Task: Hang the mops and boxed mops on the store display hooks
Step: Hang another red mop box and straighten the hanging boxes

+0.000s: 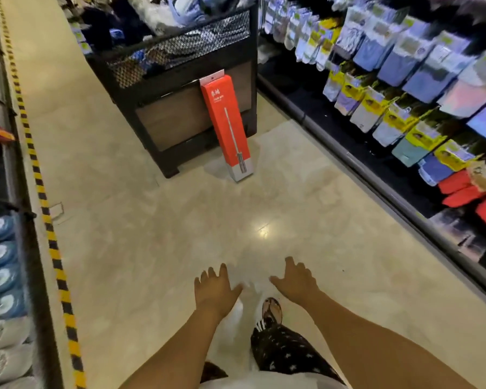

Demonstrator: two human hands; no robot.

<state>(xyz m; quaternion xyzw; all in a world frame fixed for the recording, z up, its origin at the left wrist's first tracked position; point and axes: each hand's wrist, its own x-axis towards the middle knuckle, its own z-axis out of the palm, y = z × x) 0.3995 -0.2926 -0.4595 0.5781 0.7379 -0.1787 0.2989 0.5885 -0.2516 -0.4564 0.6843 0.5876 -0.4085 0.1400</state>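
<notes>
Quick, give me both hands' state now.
Left hand: open, fingers spread, holding nothing.
Right hand: open, fingers spread, holding nothing.

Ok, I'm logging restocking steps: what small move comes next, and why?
Probably step toward the red mop box: it leans unhung against the black mesh bin, farther ahead, and the left hand and right hand are open, holding nothing.

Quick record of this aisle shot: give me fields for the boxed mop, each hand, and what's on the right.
boxed mop: red, standing on the floor, leaning against the black mesh bin
left hand: open, empty, held forward
right hand: open, empty, held forward
right side: hanging sock packs
status: box not yet hung
</notes>
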